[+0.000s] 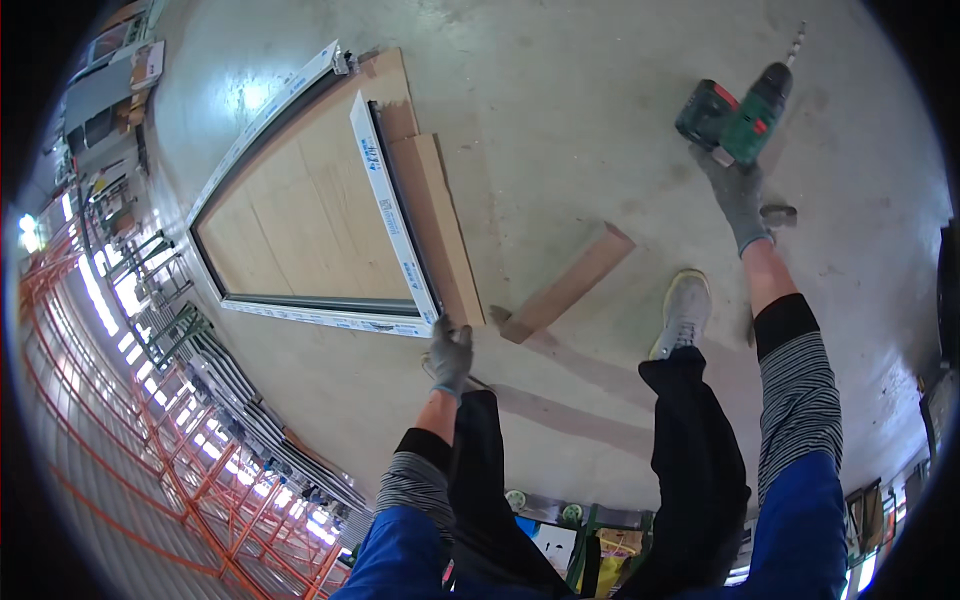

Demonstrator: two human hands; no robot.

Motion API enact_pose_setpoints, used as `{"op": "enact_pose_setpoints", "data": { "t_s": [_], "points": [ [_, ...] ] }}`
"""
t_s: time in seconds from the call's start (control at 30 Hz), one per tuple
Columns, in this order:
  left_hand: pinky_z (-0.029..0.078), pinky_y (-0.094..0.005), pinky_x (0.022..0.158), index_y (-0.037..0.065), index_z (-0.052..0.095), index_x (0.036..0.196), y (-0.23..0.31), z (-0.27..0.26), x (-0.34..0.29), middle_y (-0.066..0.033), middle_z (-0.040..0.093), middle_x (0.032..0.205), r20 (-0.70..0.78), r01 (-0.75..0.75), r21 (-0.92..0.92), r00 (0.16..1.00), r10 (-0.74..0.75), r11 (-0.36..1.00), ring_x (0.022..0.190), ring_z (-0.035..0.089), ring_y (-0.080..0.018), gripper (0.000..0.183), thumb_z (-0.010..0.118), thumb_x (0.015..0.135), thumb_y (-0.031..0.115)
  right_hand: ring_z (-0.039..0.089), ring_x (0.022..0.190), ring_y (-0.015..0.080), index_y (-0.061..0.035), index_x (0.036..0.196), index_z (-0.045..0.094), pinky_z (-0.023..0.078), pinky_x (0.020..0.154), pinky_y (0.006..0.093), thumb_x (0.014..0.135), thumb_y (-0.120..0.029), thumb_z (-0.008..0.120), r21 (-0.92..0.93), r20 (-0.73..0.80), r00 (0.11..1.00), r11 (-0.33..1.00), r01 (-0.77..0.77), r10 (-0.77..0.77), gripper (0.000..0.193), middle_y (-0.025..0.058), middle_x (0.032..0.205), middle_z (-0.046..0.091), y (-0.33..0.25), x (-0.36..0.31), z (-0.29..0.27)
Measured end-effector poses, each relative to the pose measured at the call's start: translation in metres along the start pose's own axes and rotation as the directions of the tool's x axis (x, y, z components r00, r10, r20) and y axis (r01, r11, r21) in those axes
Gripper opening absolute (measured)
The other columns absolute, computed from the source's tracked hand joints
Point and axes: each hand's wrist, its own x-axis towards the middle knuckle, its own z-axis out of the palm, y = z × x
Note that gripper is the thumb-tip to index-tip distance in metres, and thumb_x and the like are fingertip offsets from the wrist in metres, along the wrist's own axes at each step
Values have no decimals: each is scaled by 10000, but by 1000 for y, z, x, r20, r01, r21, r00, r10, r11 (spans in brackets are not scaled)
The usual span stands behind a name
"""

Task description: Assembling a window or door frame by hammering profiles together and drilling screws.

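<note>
My right hand [738,195], in a grey glove, is closed round the handle of a green cordless drill [755,115]. Its long bit points away from me, and its battery sits to the left. My left hand [452,358], gloved too, has its fingers at the near right corner of a white window frame [385,210], closed on it as far as I can see. Film with blue print covers the frame, and dark seals line its inner edges. The frame's far right side is a gap between two profile ends. It lies flat over sheets of brown cardboard [440,220].
A long cardboard piece [570,285] lies on the grey floor [560,120] between the frame and my right shoe [686,310]. A small dark object [778,215] rests beside my right wrist. Orange metal racks [215,490] and stacked profiles [235,375] stand on the left. A wheeled cart [590,530] is behind my legs.
</note>
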Motion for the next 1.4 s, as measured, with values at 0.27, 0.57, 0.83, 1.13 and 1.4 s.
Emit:
{"op": "enact_pose_setpoints", "data": {
  "t_s": [0.27, 0.57, 0.83, 1.13, 1.4],
  "points": [
    [406, -502, 1072, -3, 429, 1426, -53, -52, 74, -299, 526, 1355, -141, -225, 307, 950, 279, 925, 1268, 499, -476, 780, 788, 836, 360, 595, 1127, 174, -26, 1396, 498, 466, 974, 325, 862, -235, 780, 555, -338, 941, 807, 200, -1, 639, 90, 1237, 636, -22, 57, 22],
    [514, -494, 812, -30, 579, 1117, -89, -37, 104, -254, 697, 984, 197, -166, 228, 973, 122, 959, 944, 675, -435, 705, 714, 844, 606, 654, 943, 149, 40, 1391, 511, 526, 858, 288, 938, -95, 632, 756, 77, 992, 655, 9, -103, 488, 135, 1249, 644, -146, -130, -50],
    [535, -511, 751, -25, 634, 995, -88, -27, 109, -246, 708, 875, 123, -276, 203, 959, 256, 939, 847, 698, -432, 623, 730, 824, 567, 659, 958, 132, -44, 1207, 677, 535, 865, 318, 840, -41, 730, 439, 515, 814, 898, 21, -270, 371, 58, 1100, 708, -151, -264, 1],
    [549, -388, 664, -46, 667, 980, 14, -102, 52, -165, 718, 755, 185, -368, 154, 922, 339, 917, 732, 732, -272, 488, 682, 928, 440, 675, 868, 112, -40, 1158, 673, 566, 815, 318, 835, -53, 770, 430, 877, 455, 680, -594, -157, 338, 42, 989, 724, -106, -348, 22],
    [353, -257, 575, -20, 590, 918, 39, -130, 22, 38, 496, 729, 264, -409, -11, 879, 397, 912, 680, 423, -53, 303, 623, 999, 270, 671, 848, 111, -29, 1206, 622, 570, 767, 293, 822, -44, 787, 509, 860, 476, 378, -774, -184, 418, 41, 1027, 709, -140, -351, 60]
  ]
}}
